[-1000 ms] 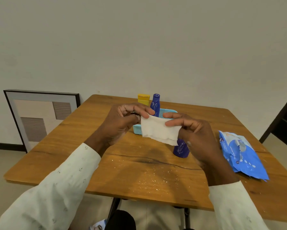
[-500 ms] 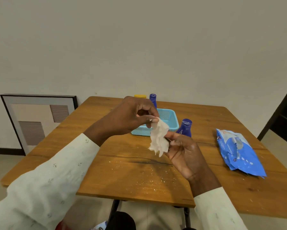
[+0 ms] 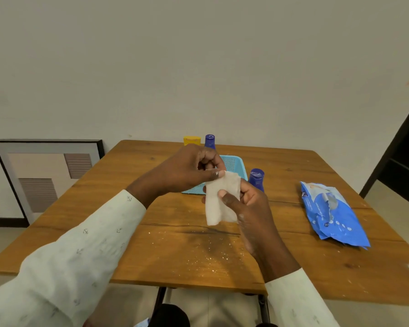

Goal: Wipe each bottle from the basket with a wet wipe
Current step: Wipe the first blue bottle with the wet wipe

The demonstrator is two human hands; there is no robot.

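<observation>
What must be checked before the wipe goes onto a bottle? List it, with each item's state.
1. Wet wipe held: ok, left hand pinches its top, right hand its side.
2. Wipe unfolded: ok, it hangs flat.
3. Bottle within reach: ok, blue bottle stands upright beside the basket.
4. Free hand for the bottle: not ok, both hold the wipe.
5. Basket emptied: cannot tell, hands hide part of it.
6. Wipe pack closed: cannot tell.

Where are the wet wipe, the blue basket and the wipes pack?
wet wipe (image 3: pixel 218 204): head view, middle of the sheet.
blue basket (image 3: pixel 234 164): head view, mesh far wall.
wipes pack (image 3: pixel 333 215): head view, middle of blue wrapper.
</observation>
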